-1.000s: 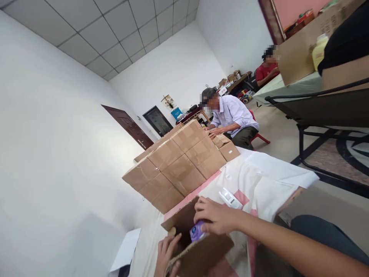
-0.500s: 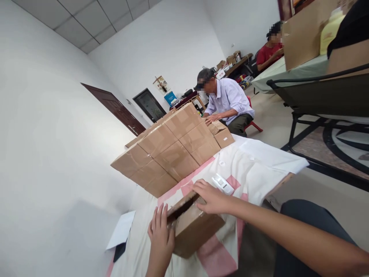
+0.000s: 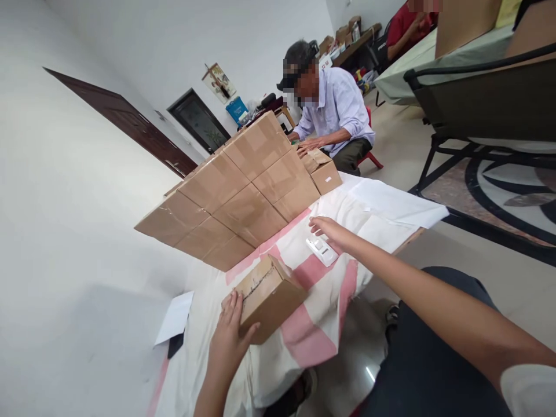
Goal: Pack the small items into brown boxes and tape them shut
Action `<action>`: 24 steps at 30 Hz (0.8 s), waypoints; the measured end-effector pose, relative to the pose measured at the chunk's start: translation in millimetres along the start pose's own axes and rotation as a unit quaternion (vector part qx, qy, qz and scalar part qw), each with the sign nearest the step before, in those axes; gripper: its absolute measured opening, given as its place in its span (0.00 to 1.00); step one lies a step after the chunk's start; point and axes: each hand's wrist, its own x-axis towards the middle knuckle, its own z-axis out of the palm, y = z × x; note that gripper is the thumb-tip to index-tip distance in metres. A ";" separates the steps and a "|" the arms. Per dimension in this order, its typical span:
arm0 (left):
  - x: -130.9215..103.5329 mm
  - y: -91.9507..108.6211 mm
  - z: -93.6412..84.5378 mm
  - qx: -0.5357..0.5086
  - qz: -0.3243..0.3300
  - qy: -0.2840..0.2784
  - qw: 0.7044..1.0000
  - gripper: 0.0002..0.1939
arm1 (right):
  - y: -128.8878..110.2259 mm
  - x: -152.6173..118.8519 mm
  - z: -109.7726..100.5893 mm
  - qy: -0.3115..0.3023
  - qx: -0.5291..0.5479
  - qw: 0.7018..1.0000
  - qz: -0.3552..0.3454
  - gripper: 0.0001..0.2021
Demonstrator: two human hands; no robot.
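Carton, top flaps down, sits by the near edge of the cloth-covered surface on my remote feed. The left hand spreads over its end, fingers on top, thumb on the near side; I cannot tell whether it grips. I see the right hand loosely bent, clasping nothing, close by a white plastic device. Stacked cartons stand toward the far edge.

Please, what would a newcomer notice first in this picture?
Probably the large block of brown cartons, on the far side of the patterned cloth, with a pale-shirted person behind them. Nearer, the left hand touches a small box, and the right hand is near a white device.
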 end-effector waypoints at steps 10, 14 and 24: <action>22.9 -19.9 -28.2 0.073 0.008 0.027 0.997 0.39 | 13.9 21.6 -9.3 -0.016 0.076 0.990 0.115 0.19; 50.8 71.0 -14.9 -0.006 0.150 0.227 0.962 0.44 | 17.2 27.5 -4.9 -0.011 0.073 0.989 0.130 0.21; 199.6 193.4 109.4 -0.233 0.146 0.141 0.951 0.40 | 6.0 18.3 -10.2 0.011 0.077 0.984 0.161 0.19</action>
